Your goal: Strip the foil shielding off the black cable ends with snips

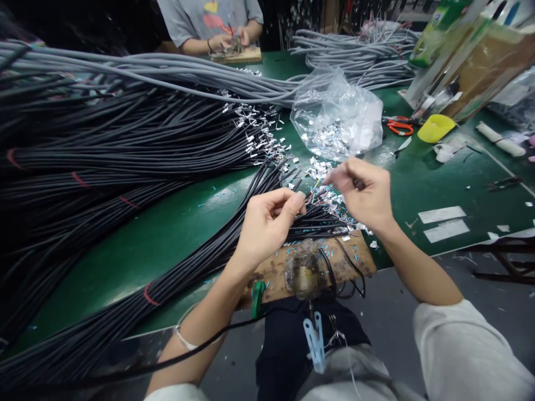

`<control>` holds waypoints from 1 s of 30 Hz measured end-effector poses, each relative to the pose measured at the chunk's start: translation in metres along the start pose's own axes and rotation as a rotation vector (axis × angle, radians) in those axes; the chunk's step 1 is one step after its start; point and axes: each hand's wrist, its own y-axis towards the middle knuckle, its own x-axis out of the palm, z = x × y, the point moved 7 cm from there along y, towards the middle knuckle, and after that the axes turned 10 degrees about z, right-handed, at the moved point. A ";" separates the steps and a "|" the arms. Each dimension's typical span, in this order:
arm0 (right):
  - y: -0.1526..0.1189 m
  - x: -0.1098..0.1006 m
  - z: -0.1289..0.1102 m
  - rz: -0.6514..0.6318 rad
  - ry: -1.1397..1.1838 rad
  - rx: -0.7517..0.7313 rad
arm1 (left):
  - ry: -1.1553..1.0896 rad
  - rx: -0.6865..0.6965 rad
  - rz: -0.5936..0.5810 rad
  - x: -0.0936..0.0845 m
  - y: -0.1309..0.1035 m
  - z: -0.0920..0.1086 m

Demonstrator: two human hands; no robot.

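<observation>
My left hand (270, 225) is closed, thumb and forefinger pinching what looks like a black cable near its end, above the cable pile. Just to the right, my right hand (365, 192) is closed with its fingers curled; a small dark thing shows at its palm, and what its blurred fingertips hold cannot be made out. Below both hands lies a bundle of black cables (196, 262) with a red tie. Their stripped ends show thin coloured wires and foil scraps (330, 200). A wooden board (267, 273) at the table edge carries a worn metal device (306, 273).
More black cables (175, 139) and grey cables (167, 67) cover the left and back. Scraps fill a plastic bag (343, 117). Red-handled pliers (399, 125) and a yellow cup-like piece (436, 128) lie right. A co-worker (217, 25) works across the green table (200, 211).
</observation>
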 end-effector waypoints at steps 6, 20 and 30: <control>-0.006 0.007 -0.014 -0.088 0.055 -0.009 | 0.051 0.049 0.023 0.002 -0.003 0.004; -0.008 0.004 -0.012 -0.066 0.014 0.005 | 0.081 0.077 0.123 -0.003 -0.004 0.007; -0.008 0.004 -0.014 -0.058 0.071 0.032 | 0.060 0.107 0.183 -0.007 -0.006 0.008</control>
